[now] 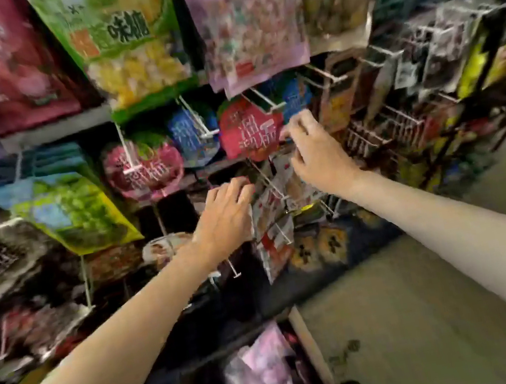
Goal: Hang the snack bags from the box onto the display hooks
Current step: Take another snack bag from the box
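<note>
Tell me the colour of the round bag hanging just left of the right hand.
Red with white characters, seen in the head view.

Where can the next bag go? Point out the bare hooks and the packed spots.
Bare white wire hook right of the round red bag, and the short hook below the left hand, look free. Pale floor right of the cardboard box is open. It is crowded between both hands, where the right hand meets red-white bags.

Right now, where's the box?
Head view, bottom centre: the box sits on the floor below the rack, between the forearms, with pink bags inside.
</note>
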Demonstrator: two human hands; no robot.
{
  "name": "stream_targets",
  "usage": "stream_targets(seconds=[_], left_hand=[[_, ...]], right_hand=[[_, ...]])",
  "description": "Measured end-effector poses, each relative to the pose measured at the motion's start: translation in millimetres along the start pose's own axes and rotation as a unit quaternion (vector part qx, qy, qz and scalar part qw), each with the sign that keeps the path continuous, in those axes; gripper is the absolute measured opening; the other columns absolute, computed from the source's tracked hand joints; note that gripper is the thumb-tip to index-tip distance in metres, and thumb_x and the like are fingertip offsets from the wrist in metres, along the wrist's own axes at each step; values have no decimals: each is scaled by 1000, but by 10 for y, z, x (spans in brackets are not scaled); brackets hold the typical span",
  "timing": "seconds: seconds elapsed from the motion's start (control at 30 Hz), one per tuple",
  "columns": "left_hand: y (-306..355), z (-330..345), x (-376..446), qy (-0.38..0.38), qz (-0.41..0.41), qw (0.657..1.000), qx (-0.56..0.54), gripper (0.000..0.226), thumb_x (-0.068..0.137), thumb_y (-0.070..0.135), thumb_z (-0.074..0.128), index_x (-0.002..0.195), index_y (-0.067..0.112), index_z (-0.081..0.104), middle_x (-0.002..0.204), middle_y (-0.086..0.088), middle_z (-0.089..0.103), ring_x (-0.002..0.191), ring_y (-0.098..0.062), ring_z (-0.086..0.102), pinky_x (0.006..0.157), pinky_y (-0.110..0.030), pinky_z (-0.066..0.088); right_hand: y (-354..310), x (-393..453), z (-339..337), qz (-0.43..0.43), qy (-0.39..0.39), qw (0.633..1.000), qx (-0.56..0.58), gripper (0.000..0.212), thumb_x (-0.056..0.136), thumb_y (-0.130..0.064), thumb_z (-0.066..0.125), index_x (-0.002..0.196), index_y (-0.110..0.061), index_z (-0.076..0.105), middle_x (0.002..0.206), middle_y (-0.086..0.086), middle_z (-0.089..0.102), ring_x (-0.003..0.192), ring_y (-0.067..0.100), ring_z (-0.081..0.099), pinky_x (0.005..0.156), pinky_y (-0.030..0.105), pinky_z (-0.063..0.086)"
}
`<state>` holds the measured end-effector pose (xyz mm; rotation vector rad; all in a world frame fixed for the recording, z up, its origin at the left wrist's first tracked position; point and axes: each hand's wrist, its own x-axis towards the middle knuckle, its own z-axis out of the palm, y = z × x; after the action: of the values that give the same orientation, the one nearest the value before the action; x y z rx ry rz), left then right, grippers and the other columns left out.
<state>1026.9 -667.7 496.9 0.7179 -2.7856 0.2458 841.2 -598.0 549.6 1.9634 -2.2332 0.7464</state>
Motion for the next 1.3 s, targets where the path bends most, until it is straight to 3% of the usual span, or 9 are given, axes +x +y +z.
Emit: stream_targets(seconds=[0.13,0.23,0.37,0.5,0.7,0.83,1.0,1.13,1.3], left_hand=[[312,769,-564,-123,-25,989,-79,44,75,15,40,117,8,49,113,-12,57,96,-33,59,77,-37,47],[479,1560,-1089,-249,-105,955,-125,50,88,16,45,137,12,35,135,-8,39,119,-29,42,94,-37,34],[539,2671,-1853,-354,-198,906,-122,48,92,25,47,137,16,33,135,-6,37,124,-25,38,96,-34,33],[534,3721,-2447,-464,-203,859,-70,42,95,23,39,136,12,34,134,-7,44,125,-27,38,96,-36,36],[624,5064,-2777,-525,-291,793,-106,57,95,36,44,142,8,25,141,-16,40,132,-32,35,104,-40,35],[754,5603,-2749,-507,-283,811,-73,53,95,41,43,138,11,33,139,-10,42,129,-28,37,103,-38,32],[894,5663,-2668,-535,-260,801,-66,34,94,28,40,121,14,55,129,-10,53,125,-27,41,102,-36,29],[1144,5154,-2459,-526,-207,793,-226,34,92,32,44,111,12,63,118,-10,62,115,-29,53,98,-36,40],[957,3777,-1928,-492,-185,756,-389,29,89,29,57,95,4,72,99,-18,66,92,-28,60,75,-27,43]], right_hand=[[208,-608,822,129,-160,978,47,14,93,-10,48,106,-9,53,119,6,42,75,20,53,68,31,41],[412,-1199,1778,198,-289,935,52,18,92,-11,49,109,-10,53,118,9,45,97,29,55,85,38,45],[492,-2115,3077,220,-426,874,77,24,88,-4,50,112,-1,54,127,15,44,116,34,50,94,34,39],[514,-2714,4202,234,-482,840,82,40,90,-6,47,129,-5,49,137,16,49,122,32,50,100,34,41],[714,-3197,5464,223,-522,818,96,52,90,-6,47,140,-17,36,136,11,51,123,30,51,97,42,48],[895,-3270,5853,252,-534,795,138,51,94,-11,47,143,-18,33,135,10,52,122,28,51,98,37,46],[924,-3238,5920,400,-498,726,256,41,97,-29,47,128,-2,52,125,16,57,110,30,59,90,38,53],[775,-3107,5519,424,-493,708,273,38,94,-33,53,108,1,59,102,17,64,84,26,65,65,28,54],[509,-2489,4322,421,-510,717,221,19,85,-6,61,66,-7,58,58,5,64,47,11,61,48,18,51]])
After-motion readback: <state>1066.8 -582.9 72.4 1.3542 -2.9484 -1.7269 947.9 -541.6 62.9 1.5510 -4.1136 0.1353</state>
